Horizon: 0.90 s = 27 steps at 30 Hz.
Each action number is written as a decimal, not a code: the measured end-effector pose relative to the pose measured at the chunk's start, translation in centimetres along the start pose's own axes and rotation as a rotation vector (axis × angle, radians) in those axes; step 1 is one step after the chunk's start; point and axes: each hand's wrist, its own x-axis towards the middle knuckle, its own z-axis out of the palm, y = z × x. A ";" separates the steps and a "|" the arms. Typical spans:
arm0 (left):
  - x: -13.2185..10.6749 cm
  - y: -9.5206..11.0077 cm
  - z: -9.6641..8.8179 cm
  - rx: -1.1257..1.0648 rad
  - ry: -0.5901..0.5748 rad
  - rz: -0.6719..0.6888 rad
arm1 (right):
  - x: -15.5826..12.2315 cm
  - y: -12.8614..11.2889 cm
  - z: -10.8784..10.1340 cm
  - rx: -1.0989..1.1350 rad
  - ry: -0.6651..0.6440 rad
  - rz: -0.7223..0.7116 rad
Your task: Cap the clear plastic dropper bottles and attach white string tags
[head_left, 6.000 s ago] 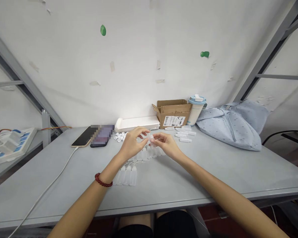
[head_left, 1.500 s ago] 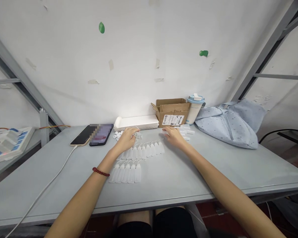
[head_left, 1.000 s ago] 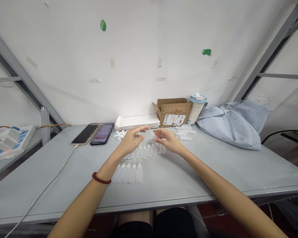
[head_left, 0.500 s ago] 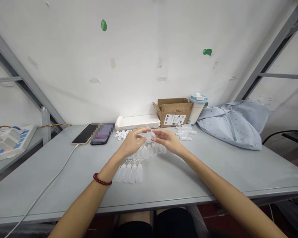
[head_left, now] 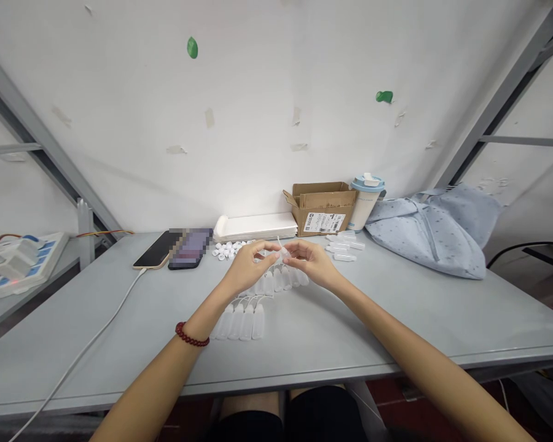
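A small translucent squeeze bottle (head_left: 284, 252) with a thin white nozzle sits between my fingertips above the table. My right hand (head_left: 315, 261) pinches it from the right side. From the left, my left hand (head_left: 246, 267) has thumb and fingers closed at the bottle's neck, partly hiding it. Below lie two rows of similar bottles with long curved nozzles: a front row (head_left: 246, 322) and a back row (head_left: 279, 280) partly covered by my left hand. Several small white caps (head_left: 225, 250) are piled behind my left hand. Beyond my right hand lie several bottles without nozzles (head_left: 345, 247).
Two phones (head_left: 191, 248) lie at the back left, one with a white cable (head_left: 105, 325). White flat packs (head_left: 258, 226), an open cardboard box (head_left: 325, 205), a lidded cup (head_left: 365, 205) and a blue cloth bag (head_left: 435, 230) line the wall. A power strip (head_left: 25, 267) is far left.
My left hand's fingertips have moved in to the bottle's neck and closed there. The nozzle now points more upright. My right hand has barely moved.
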 end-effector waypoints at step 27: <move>0.0 0.3 -0.6 -0.049 -0.086 -0.027 | -0.8 -1.6 0.8 0.123 -0.116 0.002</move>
